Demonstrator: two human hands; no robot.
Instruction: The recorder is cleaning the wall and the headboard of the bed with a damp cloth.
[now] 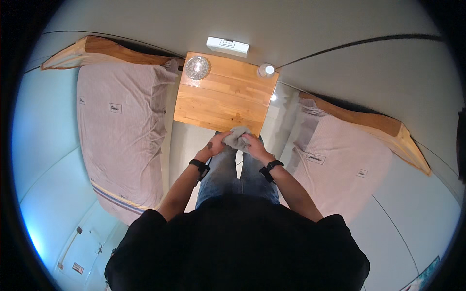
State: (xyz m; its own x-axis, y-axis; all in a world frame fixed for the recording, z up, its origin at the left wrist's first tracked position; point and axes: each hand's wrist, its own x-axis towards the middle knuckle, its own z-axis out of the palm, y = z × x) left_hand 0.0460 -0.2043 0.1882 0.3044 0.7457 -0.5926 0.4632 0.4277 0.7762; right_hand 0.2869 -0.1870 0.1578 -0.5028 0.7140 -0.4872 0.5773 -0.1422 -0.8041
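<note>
A crumpled grey cloth (237, 139) is bunched up between my two hands, just off the near edge of the wooden table (223, 99). My left hand (214, 145) grips the cloth's left side, with its fingers closed on it. On the other side, my right hand (257, 147) has its fingers and thumb closed on the same cloth. Both hands are in front of my thighs, and each wrist carries a black band. A round clear glass dish (197, 67) sits at the table's far left corner. At the far right corner stands a small white-capped bottle (266, 70).
To the left is a couch with a pinkish striped cover (124, 126) and a wooden frame. A similar covered couch (335, 155) stands at the right. Behind the table, a white box with a printed mark (227, 46) is against the grey wall (291, 24). Pale floor (187, 150) shows beside my legs.
</note>
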